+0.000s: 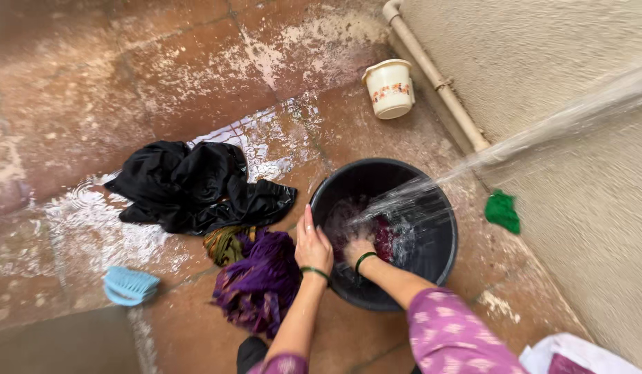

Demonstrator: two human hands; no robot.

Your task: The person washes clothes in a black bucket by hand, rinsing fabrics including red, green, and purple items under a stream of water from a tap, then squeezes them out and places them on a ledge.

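Observation:
A black tub (442,228) stands on the wet tiled floor, and a stream of water (542,128) pours into it from the upper right. My left hand (312,244) rests on the tub's near left rim, fingers together. My right hand (357,251) is down inside the tub, pressing on a dark red cloth (383,235) in the water; its fingers are partly hidden by splash. Both wrists wear green bangles.
A purple cloth (262,280) and an olive cloth (224,244) lie left of the tub, a black heap of clothes (196,183) beyond them. A light blue scrub brush (129,285), a cream mug (389,87), a wall pipe (438,83) and a green rag (502,210) are about.

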